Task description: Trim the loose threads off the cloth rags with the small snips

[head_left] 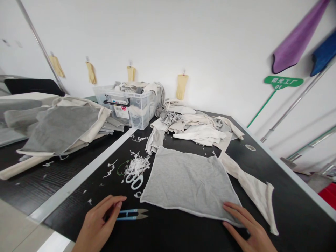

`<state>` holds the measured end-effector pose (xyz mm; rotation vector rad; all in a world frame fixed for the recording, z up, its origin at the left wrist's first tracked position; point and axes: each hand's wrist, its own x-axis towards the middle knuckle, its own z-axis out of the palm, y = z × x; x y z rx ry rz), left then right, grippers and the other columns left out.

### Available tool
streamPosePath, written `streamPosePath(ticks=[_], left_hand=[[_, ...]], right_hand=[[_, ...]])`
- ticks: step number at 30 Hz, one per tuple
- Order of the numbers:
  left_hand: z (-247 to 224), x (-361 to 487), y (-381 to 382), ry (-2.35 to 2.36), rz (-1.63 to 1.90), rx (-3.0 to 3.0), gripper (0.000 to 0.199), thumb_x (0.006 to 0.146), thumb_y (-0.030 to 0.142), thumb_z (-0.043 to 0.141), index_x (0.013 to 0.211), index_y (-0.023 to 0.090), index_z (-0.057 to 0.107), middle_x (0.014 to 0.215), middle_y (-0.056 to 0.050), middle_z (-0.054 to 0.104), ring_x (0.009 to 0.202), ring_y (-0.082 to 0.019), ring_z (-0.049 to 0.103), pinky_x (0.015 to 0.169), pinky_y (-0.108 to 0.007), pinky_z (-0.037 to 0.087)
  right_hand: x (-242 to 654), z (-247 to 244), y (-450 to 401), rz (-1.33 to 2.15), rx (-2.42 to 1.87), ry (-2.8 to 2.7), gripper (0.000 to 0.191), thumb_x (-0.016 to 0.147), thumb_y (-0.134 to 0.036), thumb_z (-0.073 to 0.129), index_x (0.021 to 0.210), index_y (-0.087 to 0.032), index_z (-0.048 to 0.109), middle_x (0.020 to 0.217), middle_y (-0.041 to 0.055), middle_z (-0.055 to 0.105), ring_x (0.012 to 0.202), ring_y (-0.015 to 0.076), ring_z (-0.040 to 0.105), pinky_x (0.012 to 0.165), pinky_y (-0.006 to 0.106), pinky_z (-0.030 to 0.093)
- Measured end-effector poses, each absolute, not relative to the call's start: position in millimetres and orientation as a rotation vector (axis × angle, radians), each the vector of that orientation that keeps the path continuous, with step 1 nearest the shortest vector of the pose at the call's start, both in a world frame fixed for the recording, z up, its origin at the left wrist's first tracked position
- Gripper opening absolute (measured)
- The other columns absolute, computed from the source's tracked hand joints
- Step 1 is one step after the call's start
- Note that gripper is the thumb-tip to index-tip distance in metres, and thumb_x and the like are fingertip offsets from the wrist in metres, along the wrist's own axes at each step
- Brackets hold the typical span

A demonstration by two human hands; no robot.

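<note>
A pair of blue-handled thread snips [132, 214] points to the right, its handle end hidden behind my left thumb. My left hand [98, 222] is closed around that end, with thumb and index finger close together; its other fingers are mostly out of sight. On the black table lies a flat grey cloth square [189, 182] with pale stitched edges. My right hand [245, 225] rests on its near right corner, fingers stretched out and open. White-handled scissors [135, 180] lie left of the cloth, beside a heap of white thread scraps [138, 164].
Behind the cloth is a pile of crumpled grey and cream fabric [194, 122]. A cream strip [252, 189] lies right of it. Further back stands a clear plastic bin [141, 112] full of fabric. More grey cloths [65, 126] are stacked at left. A tape roll [250, 147] lies near the right edge.
</note>
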<state>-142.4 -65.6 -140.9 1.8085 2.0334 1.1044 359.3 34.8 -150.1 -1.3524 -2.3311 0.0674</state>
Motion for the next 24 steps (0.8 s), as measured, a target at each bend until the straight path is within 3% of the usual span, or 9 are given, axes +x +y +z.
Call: streamPosePath(ticks=[12, 18, 24], left_hand=[[-133.0, -138.8, -65.9, 2.018, 1.083, 1.773, 0.025, 0.096, 0.044, 0.057, 0.108, 0.026, 0.069, 0.092, -0.001, 0.071, 0.074, -0.014, 0.067, 0.057, -0.018, 0.051], [-135.1, -141.2, -65.7, 2.042, 1.053, 1.769, 0.024, 0.096, 0.044, 0.057, 0.107, 0.028, 0.07, 0.099, 0.0, 0.071, 0.087, -0.016, 0.068, 0.065, -0.019, 0.052], [-130.9, -139.8, -64.7, 2.016, 1.076, 1.795, 0.024, 0.096, 0.043, 0.056, 0.111, 0.028, 0.069, 0.093, 0.001, 0.071, 0.08, -0.014, 0.069, 0.063, -0.018, 0.052]], right_hand=[[357.1, -142.2, 35.5, 0.069, -1.305, -2.313, 0.042, 0.087, -0.05, 0.066, 0.123, -0.029, 0.07, 0.131, 0.0057, 0.067, 0.113, 0.0272, 0.07, 0.1, 0.037, 0.057], [359.5, -145.5, 36.3, 0.068, -1.31, -2.324, 0.042, 0.088, -0.049, 0.066, 0.125, -0.03, 0.069, 0.131, 0.0049, 0.067, 0.115, 0.0274, 0.069, 0.101, 0.039, 0.057], [355.8, -139.7, 36.3, 0.056, -1.284, -2.315, 0.04, 0.088, -0.049, 0.066, 0.123, -0.03, 0.07, 0.127, 0.0047, 0.069, 0.111, 0.0265, 0.071, 0.097, 0.037, 0.059]])
